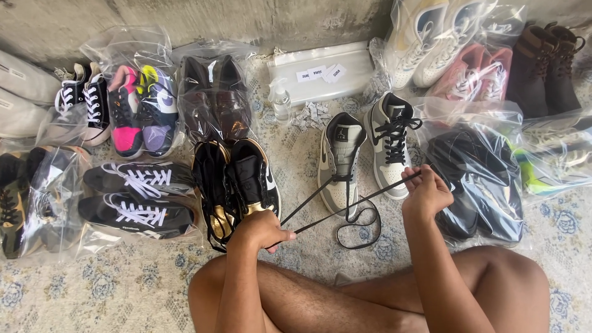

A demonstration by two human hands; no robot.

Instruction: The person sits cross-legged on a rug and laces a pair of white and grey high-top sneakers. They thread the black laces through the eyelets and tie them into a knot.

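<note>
The left hand was closed around one end of a black lace, low near the knee. The right hand pinched the other end with closed fingers, higher up. The lace ran taut from both hands to a grey and white shoe, which lay just beside its laced twin; a loose loop rested on the carpet.

Clear plastic bags with pairs of shoes lay all around. At the left, one bag held a pink and a purple shoe, another held brown shoes. A long flat clear packet lay against the wall, with three small white paper labels on it. At the right, a bag held black shoes, and one above it held a pink pair.

The carpet was pale with blue flower patterns. The wall behind was rough grey concrete.
</note>
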